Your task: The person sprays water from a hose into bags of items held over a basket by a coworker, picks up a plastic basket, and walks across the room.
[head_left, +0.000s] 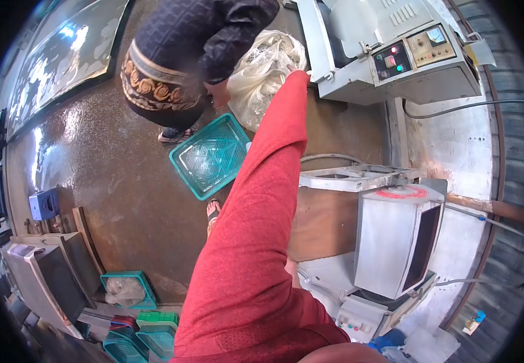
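Observation:
My left hand [296, 68], at the end of a long red sleeve, is small in view and closed on the right edge of a big whitish plastic bag [262, 66]. The bag is crumpled, and its contents cannot be made out. My right hand does not show. Across the bag, a person in dark clothes [165, 54] bends over, with one hand [217, 94] low at the bag's left side. Below the bag, a teal plastic basket [183, 166] lies on the wet brown floor, partly behind my sleeve.
A grey machine with lit buttons [395, 63] stands at upper right. Another white machine [383, 242] is at right. A blue stool [44, 204], a teal basket holding a plastic bag [122, 291] and stacked baskets [153, 333] are at lower left. A sandalled foot [213, 209] shows beside my sleeve.

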Demonstrator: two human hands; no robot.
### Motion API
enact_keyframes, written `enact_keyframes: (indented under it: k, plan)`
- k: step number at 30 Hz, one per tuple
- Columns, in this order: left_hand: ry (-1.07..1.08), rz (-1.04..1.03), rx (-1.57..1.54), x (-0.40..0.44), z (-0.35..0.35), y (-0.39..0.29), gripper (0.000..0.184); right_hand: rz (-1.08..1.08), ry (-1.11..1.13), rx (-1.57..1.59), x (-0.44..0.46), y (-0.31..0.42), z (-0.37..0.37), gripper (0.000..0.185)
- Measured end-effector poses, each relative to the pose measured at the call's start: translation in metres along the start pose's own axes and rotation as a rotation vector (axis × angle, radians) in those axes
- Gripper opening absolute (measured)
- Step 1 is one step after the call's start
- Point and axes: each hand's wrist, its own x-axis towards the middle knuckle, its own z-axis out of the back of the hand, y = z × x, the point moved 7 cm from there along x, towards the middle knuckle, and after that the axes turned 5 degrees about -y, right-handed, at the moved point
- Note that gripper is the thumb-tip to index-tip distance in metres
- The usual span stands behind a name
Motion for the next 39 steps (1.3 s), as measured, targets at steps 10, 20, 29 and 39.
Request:
enact_keyframes:
  k: [10,20,29,39]
  plan:
    - [0.424,0.192,-0.766,-0.144,-0.012,0.027,0.034,-0.105,0.058,0.018,0.001,-0.015,-0.007,0.05]
    - [0.172,0.335,-1.307,-0.374,0.079,0.192,0.031,-0.097,0.093,0.145,0.026,0.014,0.012,0.049]
    - [-0.703,-0.331,0.191,-0.481,0.143,0.094,0.033,0.196,0.312,0.182,0.074,-0.014,-0.032,0.026]
    - [-0.059,0.349,0.588,-0.402,0.088,0.116,0.026,0.347,0.412,0.079,0.042,0.026,-0.016,0.044]
